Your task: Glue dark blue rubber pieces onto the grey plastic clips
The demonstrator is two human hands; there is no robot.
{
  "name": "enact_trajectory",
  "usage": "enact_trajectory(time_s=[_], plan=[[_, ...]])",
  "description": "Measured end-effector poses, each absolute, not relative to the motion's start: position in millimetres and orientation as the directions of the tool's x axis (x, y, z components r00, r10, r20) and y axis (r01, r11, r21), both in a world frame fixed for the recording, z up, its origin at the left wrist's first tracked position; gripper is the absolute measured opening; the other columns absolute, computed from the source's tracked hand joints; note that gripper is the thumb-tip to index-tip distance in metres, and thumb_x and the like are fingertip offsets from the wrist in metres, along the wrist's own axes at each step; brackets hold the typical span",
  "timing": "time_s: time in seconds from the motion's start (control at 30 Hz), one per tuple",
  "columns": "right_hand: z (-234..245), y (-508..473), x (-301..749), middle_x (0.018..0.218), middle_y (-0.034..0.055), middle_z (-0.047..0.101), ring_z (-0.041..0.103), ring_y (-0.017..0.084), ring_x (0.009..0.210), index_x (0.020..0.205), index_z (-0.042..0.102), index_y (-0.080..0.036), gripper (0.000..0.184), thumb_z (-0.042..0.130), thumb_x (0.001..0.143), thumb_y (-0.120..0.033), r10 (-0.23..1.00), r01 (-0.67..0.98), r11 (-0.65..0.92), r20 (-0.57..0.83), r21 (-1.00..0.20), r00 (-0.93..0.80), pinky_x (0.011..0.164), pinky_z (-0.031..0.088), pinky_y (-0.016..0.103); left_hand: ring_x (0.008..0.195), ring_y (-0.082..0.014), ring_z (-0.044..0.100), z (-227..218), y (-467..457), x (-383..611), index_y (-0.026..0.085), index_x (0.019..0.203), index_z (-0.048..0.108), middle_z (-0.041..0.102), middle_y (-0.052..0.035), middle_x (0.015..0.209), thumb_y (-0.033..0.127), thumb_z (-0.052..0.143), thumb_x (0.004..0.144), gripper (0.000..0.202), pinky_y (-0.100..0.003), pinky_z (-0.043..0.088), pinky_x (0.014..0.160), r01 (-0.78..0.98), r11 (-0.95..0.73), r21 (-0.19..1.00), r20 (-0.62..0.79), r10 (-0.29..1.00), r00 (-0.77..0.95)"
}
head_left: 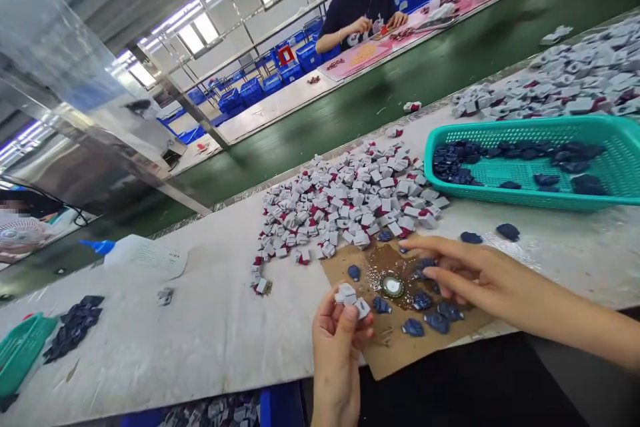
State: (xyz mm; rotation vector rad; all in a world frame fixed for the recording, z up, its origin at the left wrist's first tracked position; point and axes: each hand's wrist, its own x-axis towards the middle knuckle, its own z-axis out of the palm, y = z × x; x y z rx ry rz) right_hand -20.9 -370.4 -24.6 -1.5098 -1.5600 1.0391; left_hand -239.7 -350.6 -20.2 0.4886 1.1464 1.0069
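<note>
Couple grey pieces (345,293) pinched in left hand (341,340); navy bits (437,322) sit nearer the half-open right hand (467,270), no grip visible.

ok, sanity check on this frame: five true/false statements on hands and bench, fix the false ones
1. The left hand holds pale grey pieces. True.
2. The right hand is inside the basket. False: the right hand is over the brown cardboard.
3. A small round cap sits on the cardboard. True.
4. The white bottle stands upright. False: the white bottle lies on its side.
5. The large teal basket contains dark blue pieces. True.
</note>
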Motion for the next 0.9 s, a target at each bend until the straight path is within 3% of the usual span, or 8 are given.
enact_trajectory(time_s=[0.07,0.17,0.27,0.5,0.7,0.9], plan=[[-29.3,-369.4,-33.2,0.070,0.0027,0.062,0.060,0.013,0.057,0.111,0.059,-0.019,0.031,0.045,0.089,-0.036,0.997,0.507,0.064,0.033,-0.860,-0.070,0.052,0.050,0.023,0.056,-0.0098,0.063,-18.7,-355.7,-236.5,0.012,0.090,0.066,0.067,-0.0041,0.074,0.037,0.090,0.045,0.058,-0.013,0.050,0.048,-0.420,0.516,0.747,-0.527,0.844,0.099],[-33.5,-363.4,-47.0,0.082,0.0051,0.063,0.062,0.013,0.069,0.094,0.065,-0.020,0.021,0.047,0.088,-0.028,0.966,0.608,0.241,0.245,-0.756,-0.078,0.059,0.052,0.024,0.056,-0.0093,0.063,-14.4,-356.8,-235.3,0.012,0.087,0.068,0.067,-0.0028,0.071,0.035,0.090,0.046,0.052,-0.011,0.049,0.047,-0.458,0.491,0.741,-0.509,0.856,0.093],[-39.1,-357.5,-55.9,0.086,0.0057,0.060,0.061,0.012,0.073,0.095,0.065,-0.019,0.021,0.046,0.089,-0.024,0.916,0.651,0.363,0.382,-0.667,-0.119,0.061,0.051,0.023,0.057,-0.0085,0.063,-14.1,-356.0,-236.6,0.013,0.085,0.068,0.066,-0.0012,0.071,0.034,0.090,0.047,0.048,-0.011,0.049,0.047,-0.482,0.464,0.743,-0.491,0.868,0.076],[-51.1,-362.7,-58.5,0.097,0.0047,0.065,0.064,0.015,0.086,0.103,0.063,-0.020,0.025,0.041,0.091,-0.020,0.903,0.740,0.377,0.400,-0.558,-0.159,0.071,0.054,0.026,0.058,-0.0081,0.062,-21.9,-357.8,-241.8,0.013,0.084,0.067,0.065,-0.0007,0.071,0.035,0.089,0.049,0.047,-0.010,0.048,0.048,-0.514,0.456,0.726,-0.513,0.858,0.035],[-45.1,-363.0,-56.1,0.093,0.0067,0.065,0.062,0.017,0.083,0.099,0.063,-0.016,0.026,0.039,0.092,-0.018,0.821,0.830,0.468,0.498,-0.305,-0.280,0.068,0.053,0.027,0.060,-0.0080,0.062,-21.2,-353.8,-246.7,0.013,0.084,0.066,0.064,-0.0006,0.074,0.035,0.087,0.052,0.044,-0.011,0.049,0.049,-0.508,0.434,0.745,-0.483,0.875,0.039],[-46.8,-359.5,-57.2,0.084,0.0082,0.063,0.061,0.019,0.075,0.093,0.065,-0.014,0.031,0.036,0.085,-0.007,0.786,0.843,0.527,0.438,-0.103,-0.438,0.056,0.050,0.029,0.064,-0.0100,0.065,-20.3,-355.6,-248.5,0.014,0.082,0.066,0.067,-0.0017,0.074,0.030,0.089,0.047,0.044,-0.013,0.049,0.053,-0.515,0.429,0.742,-0.476,0.878,0.046]])
